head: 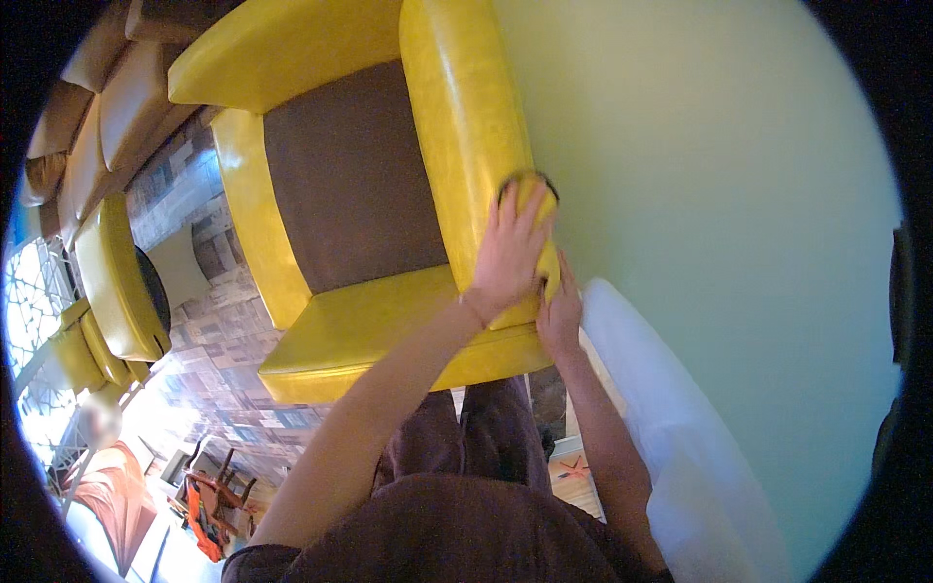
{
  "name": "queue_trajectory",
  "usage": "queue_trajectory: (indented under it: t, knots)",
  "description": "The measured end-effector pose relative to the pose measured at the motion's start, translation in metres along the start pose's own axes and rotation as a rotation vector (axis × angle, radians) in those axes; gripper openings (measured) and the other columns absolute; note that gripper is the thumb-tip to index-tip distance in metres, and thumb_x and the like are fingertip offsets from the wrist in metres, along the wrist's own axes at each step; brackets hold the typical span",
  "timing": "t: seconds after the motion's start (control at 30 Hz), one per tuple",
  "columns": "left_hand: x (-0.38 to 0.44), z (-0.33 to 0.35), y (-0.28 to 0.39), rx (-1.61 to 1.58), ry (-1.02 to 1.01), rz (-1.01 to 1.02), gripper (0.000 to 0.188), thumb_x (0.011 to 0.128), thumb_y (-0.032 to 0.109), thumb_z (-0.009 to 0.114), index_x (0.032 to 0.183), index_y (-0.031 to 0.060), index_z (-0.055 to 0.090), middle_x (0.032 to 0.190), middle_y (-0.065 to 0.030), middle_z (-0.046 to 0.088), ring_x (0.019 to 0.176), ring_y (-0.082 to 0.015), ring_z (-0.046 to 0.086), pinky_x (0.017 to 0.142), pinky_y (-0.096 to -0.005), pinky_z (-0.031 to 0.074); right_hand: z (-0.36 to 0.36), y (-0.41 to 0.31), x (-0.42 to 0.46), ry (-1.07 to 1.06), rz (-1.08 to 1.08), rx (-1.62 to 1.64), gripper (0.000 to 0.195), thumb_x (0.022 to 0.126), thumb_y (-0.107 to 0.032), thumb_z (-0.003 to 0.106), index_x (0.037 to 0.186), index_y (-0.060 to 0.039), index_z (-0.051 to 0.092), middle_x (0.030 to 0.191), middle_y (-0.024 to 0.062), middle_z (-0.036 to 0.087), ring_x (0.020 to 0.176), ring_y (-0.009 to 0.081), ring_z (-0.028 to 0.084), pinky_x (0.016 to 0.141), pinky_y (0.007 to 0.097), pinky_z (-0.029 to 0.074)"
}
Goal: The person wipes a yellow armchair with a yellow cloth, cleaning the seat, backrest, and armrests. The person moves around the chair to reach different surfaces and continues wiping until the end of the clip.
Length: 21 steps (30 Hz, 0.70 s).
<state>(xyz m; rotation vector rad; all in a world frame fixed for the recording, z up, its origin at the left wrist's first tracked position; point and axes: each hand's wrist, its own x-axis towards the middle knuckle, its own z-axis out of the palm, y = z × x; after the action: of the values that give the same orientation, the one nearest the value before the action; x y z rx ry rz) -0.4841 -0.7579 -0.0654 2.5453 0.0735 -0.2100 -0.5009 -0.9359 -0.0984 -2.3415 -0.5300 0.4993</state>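
Note:
A yellow leather-look armchair (466,131) stands before me against the pale wall, with a brown fabric seat deck (350,175) between its padded sides. My left hand (514,248) lies flat, fingers a little apart, over a small yellow upholstered part (548,268) with a dark rim at the chair's wall side. Whether that part is loose or attached, I cannot tell. Lower down, my right hand (561,313) touches its wall-side edge, fingers pointing up and partly hidden behind it.
A translucent white sheet (656,386) hangs beside my right arm. Another yellow seat (109,277) and brown sofas (135,109) stand to the left on the patchwork-patterned floor (233,328). At lower left are a person in a coral top (109,488) and a wooden chair (219,488).

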Motion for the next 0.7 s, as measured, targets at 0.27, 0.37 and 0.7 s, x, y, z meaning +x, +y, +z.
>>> queue_trajectory:
  t: [0.27,0.37,0.7]
  knots:
    - [-0.166,0.065,0.055,0.048,-0.345,0.259,0.053,0.093,0.026,0.053,0.141,0.0044,0.054,0.165,-0.0209,0.022,0.152,-0.0328,0.023,0.121,-0.0505,0.023,0.022,0.049,-0.193,-0.064,-0.209,-0.200,0.048,0.098,-0.023,0.052,0.140,-0.0006,0.050,0.149,0.0297,0.043,0.131,0.0544,0.045,0.108,0.0632,0.037]
    - [-0.206,0.071,0.036,-0.001,-0.370,0.145,0.053,0.092,0.025,0.055,0.140,0.0040,0.054,0.165,-0.0223,0.023,0.153,-0.0335,0.022,0.121,-0.0492,0.023,0.032,0.030,-0.195,-0.112,-0.299,-0.339,0.044,0.095,-0.023,0.056,0.134,-0.0021,0.057,0.144,0.0278,0.048,0.128,0.0506,0.049,0.105,0.0622,0.040]
    - [-0.402,0.030,-0.130,0.057,0.123,-0.440,0.067,0.091,0.032,0.060,0.150,0.0050,0.042,0.162,-0.0220,0.028,0.150,-0.0483,0.021,0.120,-0.0620,0.018,0.151,-0.158,-0.123,-0.477,-0.656,-0.238,0.047,0.095,-0.023,0.052,0.142,-0.0281,0.057,0.154,0.0084,0.045,0.144,0.0280,0.039,0.118,0.0506,0.029]
